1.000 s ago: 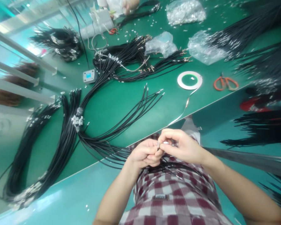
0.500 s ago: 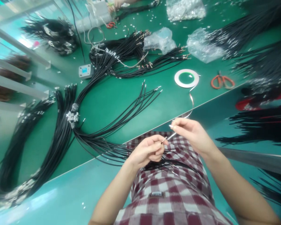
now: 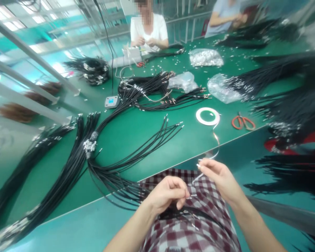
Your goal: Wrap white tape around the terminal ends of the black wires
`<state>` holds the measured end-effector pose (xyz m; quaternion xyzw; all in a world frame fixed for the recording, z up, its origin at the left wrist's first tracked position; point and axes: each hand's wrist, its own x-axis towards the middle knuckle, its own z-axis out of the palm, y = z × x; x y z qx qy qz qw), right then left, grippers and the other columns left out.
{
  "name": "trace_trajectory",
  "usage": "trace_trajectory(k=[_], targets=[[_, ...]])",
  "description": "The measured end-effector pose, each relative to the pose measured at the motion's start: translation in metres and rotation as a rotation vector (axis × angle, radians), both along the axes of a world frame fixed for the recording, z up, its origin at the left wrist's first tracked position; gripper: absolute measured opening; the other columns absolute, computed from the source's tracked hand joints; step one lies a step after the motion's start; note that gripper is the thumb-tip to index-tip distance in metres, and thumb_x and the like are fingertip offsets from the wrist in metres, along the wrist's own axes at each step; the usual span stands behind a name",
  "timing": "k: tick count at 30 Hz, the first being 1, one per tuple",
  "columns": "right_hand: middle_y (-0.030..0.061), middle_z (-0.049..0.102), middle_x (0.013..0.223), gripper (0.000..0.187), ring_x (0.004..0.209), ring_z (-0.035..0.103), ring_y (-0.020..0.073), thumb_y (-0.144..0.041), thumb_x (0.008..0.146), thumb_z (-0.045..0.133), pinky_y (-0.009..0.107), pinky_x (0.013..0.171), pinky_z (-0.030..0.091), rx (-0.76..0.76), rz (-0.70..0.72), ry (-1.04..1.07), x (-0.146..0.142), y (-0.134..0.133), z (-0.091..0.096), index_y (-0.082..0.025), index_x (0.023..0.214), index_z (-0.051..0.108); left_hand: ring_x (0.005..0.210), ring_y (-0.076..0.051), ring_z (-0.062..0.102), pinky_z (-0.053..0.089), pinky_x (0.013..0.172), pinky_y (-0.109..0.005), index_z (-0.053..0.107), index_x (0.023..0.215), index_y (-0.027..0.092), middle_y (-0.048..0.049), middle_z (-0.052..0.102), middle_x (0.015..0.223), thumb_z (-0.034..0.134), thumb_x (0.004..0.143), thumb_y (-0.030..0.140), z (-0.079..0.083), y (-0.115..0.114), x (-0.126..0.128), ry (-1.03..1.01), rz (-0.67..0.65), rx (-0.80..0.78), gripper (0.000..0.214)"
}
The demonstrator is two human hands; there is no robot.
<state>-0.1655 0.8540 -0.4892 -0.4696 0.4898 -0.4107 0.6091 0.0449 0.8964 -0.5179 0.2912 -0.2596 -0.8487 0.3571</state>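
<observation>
Hands parted, left hand (image 3: 166,195) pinching a wire end (image 3: 188,198), right hand (image 3: 220,180) a strip (image 3: 196,177).

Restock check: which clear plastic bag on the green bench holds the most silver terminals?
The far bag, packed with silver terminals. The small bag beside it and the larger bag show mostly clear plastic.

A green-topped workbench (image 3: 136,147) carries a white ring of tape (image 3: 200,117). Just right of that ring lie orange-handled scissors (image 3: 243,123), behind it a clear plastic bag of metal terminals (image 3: 220,89), and left of it loose bundles of thin black wire (image 3: 152,145).
</observation>
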Motion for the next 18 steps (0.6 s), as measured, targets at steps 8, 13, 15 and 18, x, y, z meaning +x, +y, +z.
trace_trajectory(k=[8, 13, 15, 18], targets=[[0.0019, 0.06, 0.079, 0.024, 0.074, 0.054, 0.0163, -0.042, 0.079, 0.078, 0.028, 0.071, 0.048, 0.008, -0.059, -0.028, -0.01, -0.004, -0.001, -0.02, 0.08, 0.07, 0.043, -0.01, 0.056, 0.041, 0.043, -0.02, 0.067, 0.066, 0.011, -0.0019, 0.06, 0.06, 0.087, 0.067, 0.036, -0.001, 0.006, -0.015, -0.21, 0.158, -0.104, 0.032], [0.0015, 0.061, 0.081, 0.028, 0.077, 0.054, 0.0154, -0.045, 0.076, 0.08, 0.024, 0.071, 0.047, 0.041, -0.104, -0.043, -0.014, -0.01, 0.002, -0.019, 0.08, 0.07, 0.054, -0.008, 0.052, 0.042, 0.056, -0.022, 0.066, 0.078, 0.012, -0.0036, 0.058, 0.075, 0.055, 0.096, 0.037, 0.009, 0.004, -0.021, -0.59, 0.199, -0.509, 0.033], [0.0015, 0.062, 0.082, 0.029, 0.077, 0.055, 0.0151, -0.046, 0.073, 0.082, 0.023, 0.071, 0.047, 0.058, -0.133, -0.056, -0.016, -0.011, 0.003, -0.02, 0.081, 0.071, 0.065, -0.011, 0.054, 0.044, 0.066, -0.024, 0.066, 0.081, 0.013, -0.0044, 0.059, 0.076, 0.047, 0.099, 0.034, 0.01, 0.004, -0.023, -0.704, 0.169, -0.68, 0.033], [0.0017, 0.065, 0.081, 0.032, 0.078, 0.057, 0.0156, -0.047, 0.068, 0.085, 0.022, 0.072, 0.049, 0.069, -0.176, -0.047, -0.023, -0.012, 0.001, -0.02, 0.08, 0.073, 0.078, -0.016, 0.057, 0.044, 0.076, -0.028, 0.067, 0.083, 0.015, -0.0072, 0.063, 0.081, 0.045, 0.099, 0.037, -0.001, 0.008, -0.027, -0.776, 0.092, -0.785, 0.036]])
